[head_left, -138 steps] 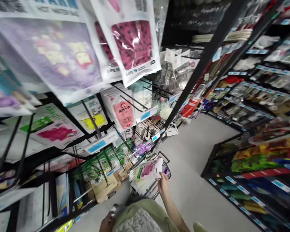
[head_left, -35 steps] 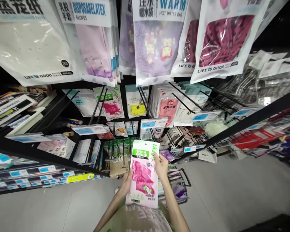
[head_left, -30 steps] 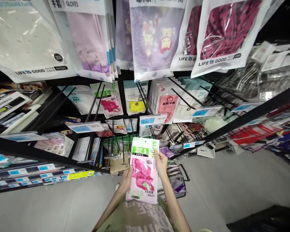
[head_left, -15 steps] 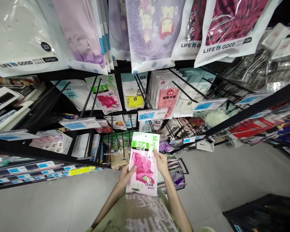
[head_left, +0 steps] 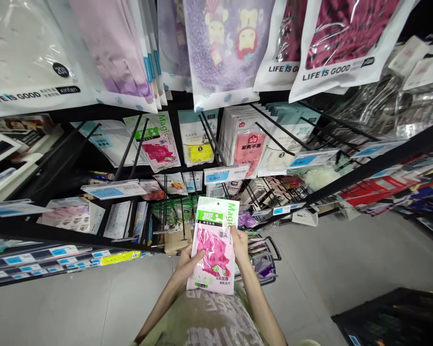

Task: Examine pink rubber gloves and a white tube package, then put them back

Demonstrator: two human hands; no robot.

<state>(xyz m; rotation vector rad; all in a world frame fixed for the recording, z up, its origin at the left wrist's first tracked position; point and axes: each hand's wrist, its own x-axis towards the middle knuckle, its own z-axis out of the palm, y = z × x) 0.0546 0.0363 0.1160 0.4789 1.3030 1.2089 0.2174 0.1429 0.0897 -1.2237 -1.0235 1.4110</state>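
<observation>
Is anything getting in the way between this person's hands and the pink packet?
Nothing visible does: both hands are directly on the pink packet. The left hand has its thumb across the front, and the right hand holds the right edge. The 6.80 price label lies beyond it.

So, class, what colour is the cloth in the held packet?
Bright pink cloth, clearest in head view.

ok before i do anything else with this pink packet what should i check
1. Left hand on the pink packet: ok, thumb over its front.
2. Right hand on it: ok, holding its right edge.
3. Front in view: ok, its print shows.
4. Back undamaged: cannot tell, hidden.
5. Similar packet for comparing: ok, hanging beyond the held one.
6. Room in the basket: cannot tell, partly hidden.
</observation>
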